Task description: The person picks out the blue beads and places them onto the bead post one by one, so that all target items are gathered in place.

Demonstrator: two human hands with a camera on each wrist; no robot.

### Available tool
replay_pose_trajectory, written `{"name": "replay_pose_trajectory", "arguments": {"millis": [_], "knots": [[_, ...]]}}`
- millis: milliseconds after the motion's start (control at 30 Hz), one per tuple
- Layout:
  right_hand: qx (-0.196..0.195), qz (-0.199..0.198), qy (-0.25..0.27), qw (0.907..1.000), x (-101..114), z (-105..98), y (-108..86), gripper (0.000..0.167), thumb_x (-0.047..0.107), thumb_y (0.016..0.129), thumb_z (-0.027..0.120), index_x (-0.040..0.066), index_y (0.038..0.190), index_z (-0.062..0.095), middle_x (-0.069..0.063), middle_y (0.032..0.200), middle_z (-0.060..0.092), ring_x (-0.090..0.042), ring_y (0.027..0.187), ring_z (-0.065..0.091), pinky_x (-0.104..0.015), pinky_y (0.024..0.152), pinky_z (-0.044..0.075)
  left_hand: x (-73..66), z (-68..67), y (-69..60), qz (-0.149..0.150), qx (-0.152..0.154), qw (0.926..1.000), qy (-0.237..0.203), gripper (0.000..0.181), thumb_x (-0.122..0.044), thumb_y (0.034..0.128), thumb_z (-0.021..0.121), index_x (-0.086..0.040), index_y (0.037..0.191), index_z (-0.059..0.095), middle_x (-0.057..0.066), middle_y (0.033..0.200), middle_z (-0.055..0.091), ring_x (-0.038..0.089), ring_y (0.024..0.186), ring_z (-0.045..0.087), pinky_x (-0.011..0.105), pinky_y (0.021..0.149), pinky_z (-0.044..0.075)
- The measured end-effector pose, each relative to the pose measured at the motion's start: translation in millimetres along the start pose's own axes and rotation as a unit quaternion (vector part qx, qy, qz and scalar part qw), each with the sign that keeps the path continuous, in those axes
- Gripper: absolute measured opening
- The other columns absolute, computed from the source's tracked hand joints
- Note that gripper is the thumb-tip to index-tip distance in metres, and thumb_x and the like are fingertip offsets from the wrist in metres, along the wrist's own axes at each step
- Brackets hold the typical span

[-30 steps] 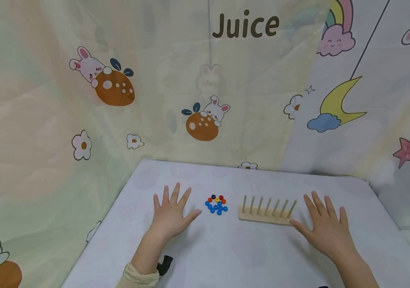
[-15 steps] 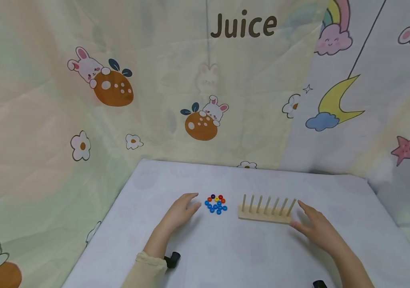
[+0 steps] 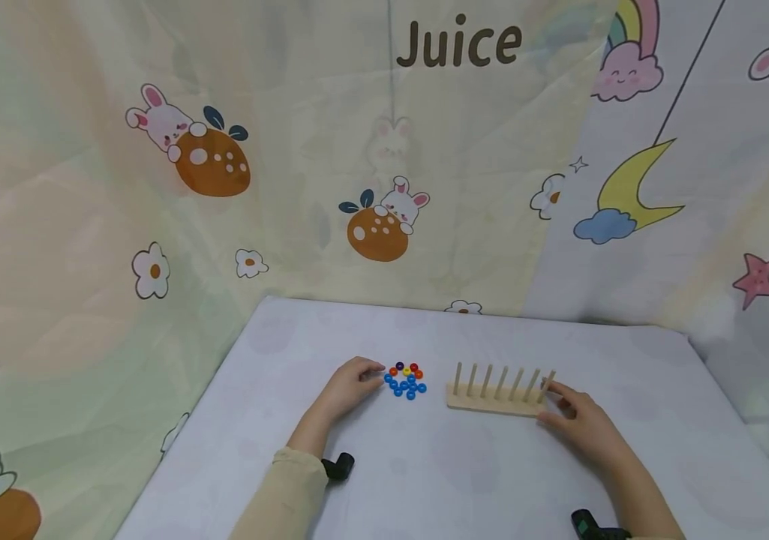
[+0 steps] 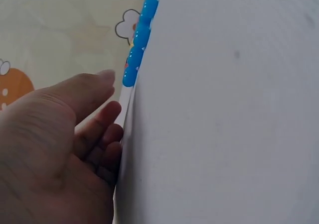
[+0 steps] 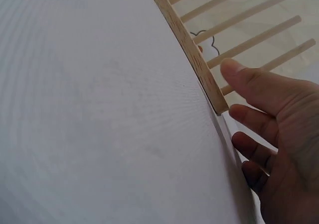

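A wooden rack [image 3: 495, 400] with a row of upright pegs stands on the white table, its near end showing in the right wrist view. My right hand [image 3: 587, 426] is at the rack's right end, thumb at the front corner and forefinger near the last peg. Its fingers are loosely bent, and whether they touch the wood I cannot tell. Left of the rack lies a cluster of small beads [image 3: 404, 385], mostly blue, with red, orange, yellow and dark ones. My left hand [image 3: 345, 386] rests just left of the beads, fingers relaxed and holding nothing; a gap separates it from them in the left wrist view.
The table [image 3: 452, 480] carries a white cloth and meets a printed curtain [image 3: 303, 150] at its back edge. A black wrist device [image 3: 338, 466] sits on the left wrist, another black device [image 3: 593, 525] by the right wrist.
Both hands, spread flat a second ago, have turned sideways with fingers bending. The left has moved right toward the beads, the right slightly left to the rack's end. Beads and rack stay put.
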State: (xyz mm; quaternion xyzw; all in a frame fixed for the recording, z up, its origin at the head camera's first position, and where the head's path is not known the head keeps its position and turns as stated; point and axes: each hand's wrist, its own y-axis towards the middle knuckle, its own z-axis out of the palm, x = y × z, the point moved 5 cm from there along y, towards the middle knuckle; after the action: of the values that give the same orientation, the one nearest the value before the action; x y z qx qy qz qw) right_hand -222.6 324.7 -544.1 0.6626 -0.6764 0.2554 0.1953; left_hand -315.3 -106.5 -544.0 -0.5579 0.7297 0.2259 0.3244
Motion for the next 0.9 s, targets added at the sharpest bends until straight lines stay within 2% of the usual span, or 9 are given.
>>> {"name": "replay_pose_trajectory", "arguments": {"millis": [200,333,533,733,900], "knots": [[-0.021,0.0,0.008,0.9998,-8,10,0.4,0.087,0.064,0.083,0.066,0.013,0.15,0.042,-0.026,0.129,0.052,-0.043,0.117,0.053,-0.066,0.093,0.042,2.2,8.6,5.0,0.009,-0.005,0.9996,0.025,0.029,-0.032,0.0926,0.07,-0.025,0.121,0.069,-0.001,0.127,0.061,0.023,0.126,0.053,0.048,0.108,0.043],[-0.047,-0.018,-0.004,0.9987,-9,12,0.1,0.082,0.064,0.084,0.065,0.016,0.148,0.046,-0.024,0.129,0.054,-0.041,0.116,0.054,-0.065,0.093,0.042,3.4,12.3,8.5,0.012,-0.018,0.9987,0.046,0.027,-0.033,0.091,0.072,-0.025,0.117,0.071,-0.001,0.123,0.062,0.023,0.123,0.052,0.047,0.107,0.043],[-0.07,-0.025,-0.028,0.9968,-6,13,-0.9,0.077,0.061,0.086,0.065,0.015,0.145,0.049,-0.021,0.12,0.059,-0.038,0.111,0.055,-0.062,0.088,0.045,5.4,15.9,12.7,0.009,-0.034,0.9973,0.064,0.024,-0.035,0.0904,0.072,-0.026,0.112,0.073,-0.002,0.119,0.063,0.022,0.12,0.053,0.045,0.106,0.044],[-0.081,-0.036,-0.037,0.9954,-6,13,0.4,0.073,0.057,0.087,0.066,0.013,0.143,0.051,-0.021,0.118,0.06,-0.039,0.111,0.055,-0.062,0.088,0.045,5.2,16.8,13.5,0.006,-0.048,0.9966,0.067,0.021,-0.035,0.0895,0.073,-0.027,0.109,0.073,-0.001,0.12,0.063,0.023,0.119,0.054,0.046,0.105,0.045],[-0.082,-0.037,-0.038,0.9952,-7,12,0.5,0.072,0.057,0.087,0.067,0.012,0.142,0.052,-0.022,0.119,0.061,-0.04,0.111,0.055,-0.063,0.088,0.044,2.4,15.8,13.1,0.002,-0.047,0.9975,0.052,0.019,-0.034,0.0897,0.073,-0.027,0.107,0.073,0.0,0.122,0.063,0.025,0.121,0.053,0.047,0.106,0.043]]}}
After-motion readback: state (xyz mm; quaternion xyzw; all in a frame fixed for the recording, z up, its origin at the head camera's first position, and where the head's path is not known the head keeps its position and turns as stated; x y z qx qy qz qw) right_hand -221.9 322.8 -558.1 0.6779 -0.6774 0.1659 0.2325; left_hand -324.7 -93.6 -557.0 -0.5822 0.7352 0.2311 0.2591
